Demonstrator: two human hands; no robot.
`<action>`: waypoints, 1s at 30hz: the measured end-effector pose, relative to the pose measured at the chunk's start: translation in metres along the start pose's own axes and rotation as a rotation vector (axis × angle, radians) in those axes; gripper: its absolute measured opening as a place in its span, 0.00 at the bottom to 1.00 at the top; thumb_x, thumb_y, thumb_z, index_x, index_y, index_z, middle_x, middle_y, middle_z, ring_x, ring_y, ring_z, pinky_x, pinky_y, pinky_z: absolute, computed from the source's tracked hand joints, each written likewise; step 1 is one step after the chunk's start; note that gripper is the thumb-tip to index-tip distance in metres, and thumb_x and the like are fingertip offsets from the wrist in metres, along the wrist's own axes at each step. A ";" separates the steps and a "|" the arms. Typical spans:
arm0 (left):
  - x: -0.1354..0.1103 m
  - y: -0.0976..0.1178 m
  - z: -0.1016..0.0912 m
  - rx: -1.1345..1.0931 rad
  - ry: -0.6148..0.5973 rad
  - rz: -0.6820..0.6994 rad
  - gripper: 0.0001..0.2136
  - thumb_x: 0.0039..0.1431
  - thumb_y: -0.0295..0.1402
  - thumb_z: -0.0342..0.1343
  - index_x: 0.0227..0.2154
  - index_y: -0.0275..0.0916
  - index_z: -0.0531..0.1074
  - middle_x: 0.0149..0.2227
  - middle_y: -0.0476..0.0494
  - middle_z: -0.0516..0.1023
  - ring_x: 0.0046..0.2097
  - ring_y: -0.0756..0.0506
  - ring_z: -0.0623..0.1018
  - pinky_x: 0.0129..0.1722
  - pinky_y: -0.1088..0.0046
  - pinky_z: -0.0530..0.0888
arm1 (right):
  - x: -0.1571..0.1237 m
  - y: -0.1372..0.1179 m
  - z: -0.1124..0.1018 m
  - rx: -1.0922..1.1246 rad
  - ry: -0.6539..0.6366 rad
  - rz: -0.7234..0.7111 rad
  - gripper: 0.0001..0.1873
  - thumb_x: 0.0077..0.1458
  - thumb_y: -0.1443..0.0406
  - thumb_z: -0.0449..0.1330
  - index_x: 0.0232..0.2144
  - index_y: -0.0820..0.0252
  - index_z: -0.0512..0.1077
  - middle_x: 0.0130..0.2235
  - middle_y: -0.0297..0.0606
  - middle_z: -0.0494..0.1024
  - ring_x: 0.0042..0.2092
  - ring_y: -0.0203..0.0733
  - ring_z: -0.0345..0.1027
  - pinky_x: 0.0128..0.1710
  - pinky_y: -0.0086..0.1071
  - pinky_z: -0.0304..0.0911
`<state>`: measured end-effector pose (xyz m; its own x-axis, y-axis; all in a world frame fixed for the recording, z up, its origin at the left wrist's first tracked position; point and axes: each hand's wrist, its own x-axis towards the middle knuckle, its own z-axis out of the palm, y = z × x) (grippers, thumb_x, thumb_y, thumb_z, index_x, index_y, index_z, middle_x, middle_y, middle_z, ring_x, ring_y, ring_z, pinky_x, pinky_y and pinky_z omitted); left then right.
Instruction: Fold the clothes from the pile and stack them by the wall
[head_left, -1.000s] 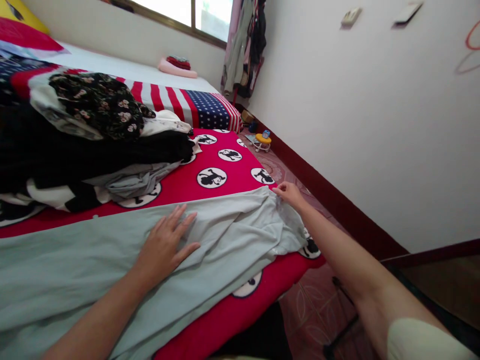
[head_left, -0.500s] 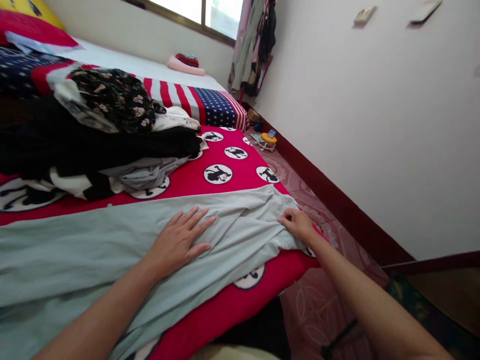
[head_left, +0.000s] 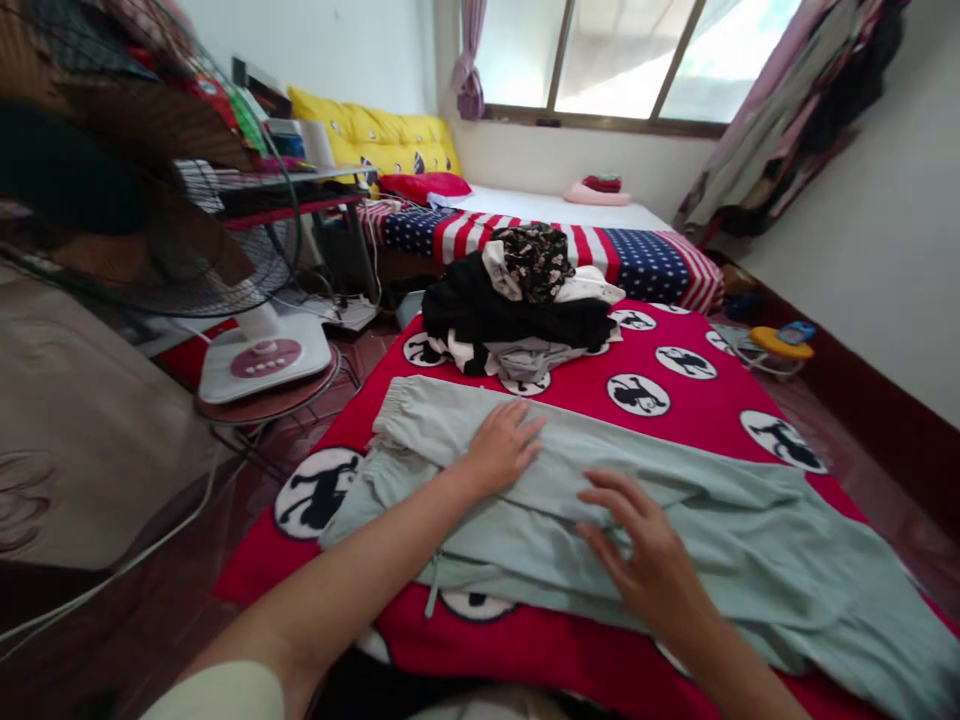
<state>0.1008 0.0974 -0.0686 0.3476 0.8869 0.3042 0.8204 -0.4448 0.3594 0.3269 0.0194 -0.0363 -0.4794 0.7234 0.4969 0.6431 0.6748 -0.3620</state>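
Note:
A pair of pale grey-green trousers lies lengthwise across the pink bedspread. Its gathered elastic waistband is at the left, with a drawstring end hanging near the front edge. My left hand rests flat on the upper part of the trousers, fingers spread. Over their middle is my right hand, fingers apart and slightly curved, holding nothing. Whether its fingertips touch the cloth I cannot tell. Beyond the trousers sits a heap of clothes, black, white, grey and flowered.
At the left a fan with a white base stands on a round stool. Behind the heap is a bed with a flag-patterned cover. A small yellow stool stands by the right wall, below hanging clothes.
My view has swung left, bringing the waistband and fan into sight. My right hand has left the trousers' far right end and moved to their middle, its fingers opening.

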 end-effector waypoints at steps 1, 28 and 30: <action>-0.006 -0.015 -0.010 0.035 0.001 -0.072 0.21 0.63 0.38 0.52 0.58 0.40 0.67 0.64 0.33 0.61 0.66 0.36 0.59 0.64 0.51 0.56 | 0.005 -0.017 0.014 0.056 -0.036 -0.027 0.12 0.59 0.65 0.57 0.46 0.54 0.68 0.53 0.44 0.70 0.54 0.46 0.66 0.52 0.42 0.65; -0.163 -0.122 -0.116 -0.348 0.371 -0.678 0.22 0.53 0.48 0.55 0.44 0.36 0.77 0.46 0.38 0.81 0.48 0.39 0.79 0.52 0.61 0.72 | 0.135 -0.163 0.145 -0.166 -0.522 0.051 0.31 0.56 0.73 0.53 0.62 0.54 0.59 0.64 0.62 0.57 0.49 0.58 0.71 0.34 0.42 0.69; -0.166 -0.124 -0.113 -0.370 0.379 -0.708 0.24 0.52 0.50 0.55 0.43 0.37 0.77 0.45 0.38 0.81 0.48 0.39 0.79 0.52 0.60 0.73 | 0.147 -0.156 0.141 -0.156 -0.524 0.049 0.23 0.58 0.75 0.47 0.53 0.59 0.69 0.53 0.58 0.73 0.45 0.53 0.73 0.36 0.41 0.69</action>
<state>-0.1101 -0.0092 -0.0637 -0.4143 0.8976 0.1503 0.5636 0.1234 0.8168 0.0721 0.0408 -0.0178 -0.6544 0.7561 0.0090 0.7338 0.6379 -0.2336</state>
